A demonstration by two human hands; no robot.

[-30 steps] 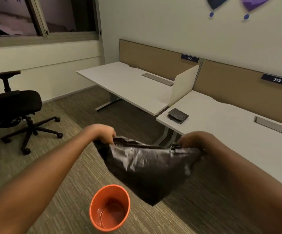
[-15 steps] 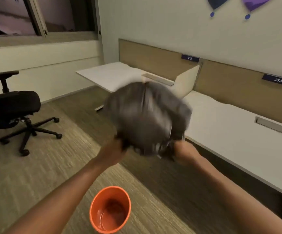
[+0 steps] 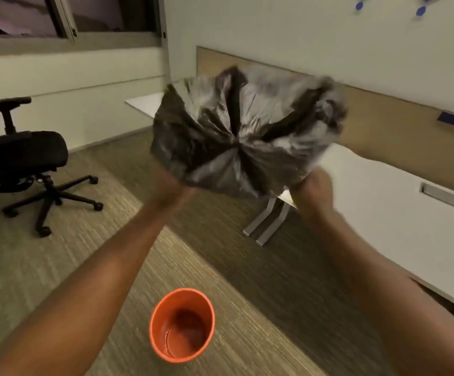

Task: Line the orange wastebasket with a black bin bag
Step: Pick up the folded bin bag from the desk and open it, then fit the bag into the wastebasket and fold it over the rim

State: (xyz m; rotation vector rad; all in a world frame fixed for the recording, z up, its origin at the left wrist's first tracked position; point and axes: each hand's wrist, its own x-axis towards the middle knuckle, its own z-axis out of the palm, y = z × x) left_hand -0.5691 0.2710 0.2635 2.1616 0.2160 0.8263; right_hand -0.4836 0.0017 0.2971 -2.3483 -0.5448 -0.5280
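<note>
The black bin bag (image 3: pixel 244 134) billows in the air in front of me, puffed out with its gathered bottom seam facing the camera. My left hand (image 3: pixel 172 188) grips its lower left edge and my right hand (image 3: pixel 314 187) grips its lower right edge, both blurred by motion. The orange wastebasket (image 3: pixel 182 325) stands upright and unlined on the carpet below, between my forearms, well under the bag.
A white desk (image 3: pixel 383 202) with tan divider panels runs along the right wall, its metal legs (image 3: pixel 266 221) on the floor behind the bag. A black office chair (image 3: pixel 19 158) on casters stands at the left. Carpet surrounds the wastebasket.
The bag hung down from my raised hands a second ago. My hands dropped lower and the bag flipped upward, and now it has ballooned wider with air.
</note>
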